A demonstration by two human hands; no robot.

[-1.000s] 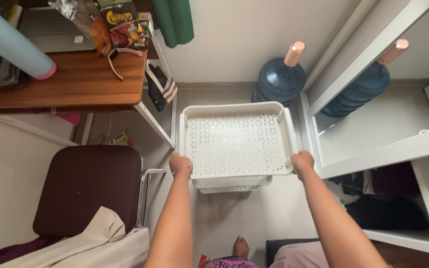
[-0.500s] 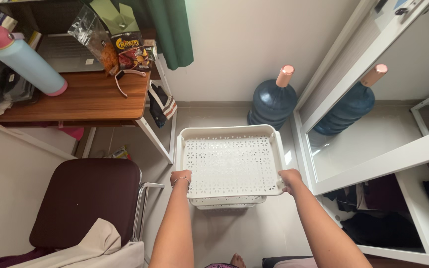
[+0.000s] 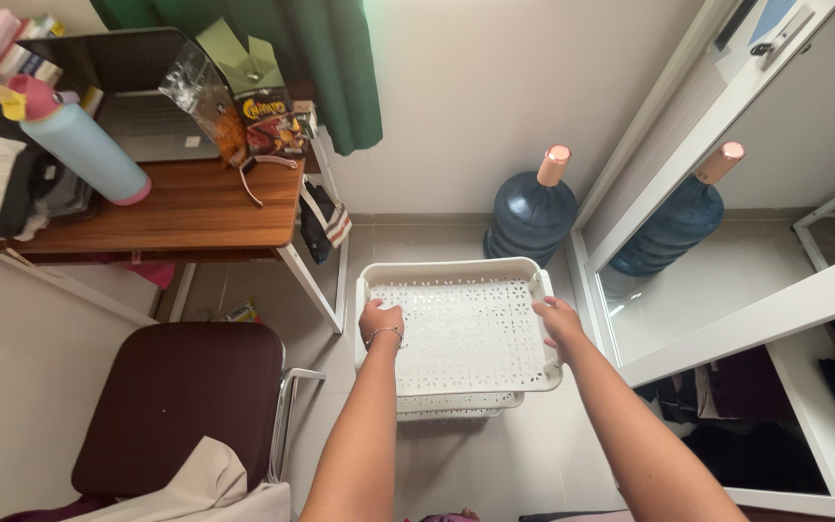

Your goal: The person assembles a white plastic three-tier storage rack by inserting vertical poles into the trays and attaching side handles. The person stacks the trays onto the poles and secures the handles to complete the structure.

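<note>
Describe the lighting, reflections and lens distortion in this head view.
Head view: even, soft daylight, sharp throughout; wide-angle lens bows the wooden desk and mirrored door outward; the mirror duplicates the blue water jug; both hands, left hand and right hand, on the white perforated tray cast faint shadows.

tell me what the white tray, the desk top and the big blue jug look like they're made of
White tray: most likely moulded plastic, matte, with a cut-out pattern through its base and rounded rims. Both hands hold its sides, left hand and right hand.
Desk top: wood or wood-look laminate, brown, with visible grain and a low sheen.
Big blue jug: probably translucent tinted plastic, glossy, with a pinkish cap.
</note>
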